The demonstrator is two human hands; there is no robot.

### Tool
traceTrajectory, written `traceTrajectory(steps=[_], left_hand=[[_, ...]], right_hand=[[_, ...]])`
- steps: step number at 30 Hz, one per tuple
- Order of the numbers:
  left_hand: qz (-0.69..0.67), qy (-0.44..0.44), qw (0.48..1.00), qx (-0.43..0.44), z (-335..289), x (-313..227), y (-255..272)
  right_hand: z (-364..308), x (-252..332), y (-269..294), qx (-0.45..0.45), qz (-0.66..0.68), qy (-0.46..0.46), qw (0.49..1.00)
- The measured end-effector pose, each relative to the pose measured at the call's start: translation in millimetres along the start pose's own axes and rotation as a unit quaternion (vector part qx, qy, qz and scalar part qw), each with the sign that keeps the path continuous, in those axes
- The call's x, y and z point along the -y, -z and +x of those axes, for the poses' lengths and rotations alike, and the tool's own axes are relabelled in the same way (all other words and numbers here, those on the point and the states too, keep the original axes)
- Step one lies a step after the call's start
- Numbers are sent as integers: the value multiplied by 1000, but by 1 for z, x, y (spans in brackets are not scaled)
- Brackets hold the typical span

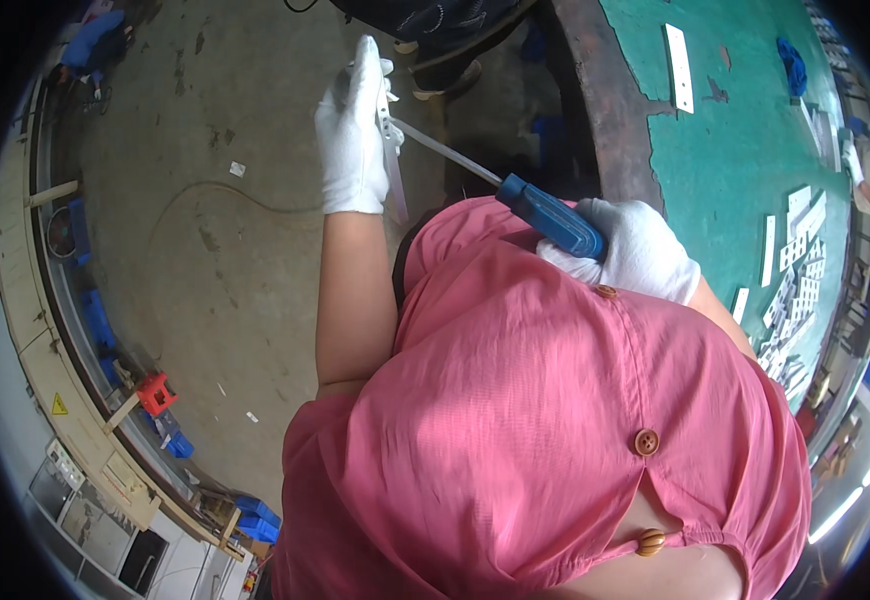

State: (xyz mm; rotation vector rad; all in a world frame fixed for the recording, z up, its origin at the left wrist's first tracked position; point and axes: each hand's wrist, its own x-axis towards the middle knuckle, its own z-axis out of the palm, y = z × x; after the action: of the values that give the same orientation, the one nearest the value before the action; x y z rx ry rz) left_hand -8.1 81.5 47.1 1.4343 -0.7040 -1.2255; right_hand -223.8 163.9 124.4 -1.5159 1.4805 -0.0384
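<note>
My left hand [355, 130], in a white glove, is raised at the upper middle. Its fingers are closed round a narrow pale strip [396, 180] with a row of holes, seen nearly edge-on. In my right hand [645, 245], also gloved in white, is a blue-handled tool [552, 213] with a long thin metal shaft. The shaft slants up and left, and its tip is at the holed strip; whether it touches is too small to tell. Shape alone does not show whether this is a file or a scraper.
On my right stands a worn green-topped table [715, 190]. A white holed strip [678, 68] lies on it, with a pile of white holed plates [795, 280] and a blue cloth [792, 67]. Another person's gloved hand [850, 155] shows beyond. A dark bag-like thing [435, 20] is ahead.
</note>
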Motion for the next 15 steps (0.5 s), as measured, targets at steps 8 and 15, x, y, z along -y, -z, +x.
traceTrajectory(steps=[8, 15], left_hand=[[19, -5, 1000, 1, 0, -3, -5], [22, -11, 1000, 6, 5, 2, -4]], right_hand=[[1, 0, 1, -10, 11, -4, 1000], [4, 1, 4, 0, -9, -10, 1000]])
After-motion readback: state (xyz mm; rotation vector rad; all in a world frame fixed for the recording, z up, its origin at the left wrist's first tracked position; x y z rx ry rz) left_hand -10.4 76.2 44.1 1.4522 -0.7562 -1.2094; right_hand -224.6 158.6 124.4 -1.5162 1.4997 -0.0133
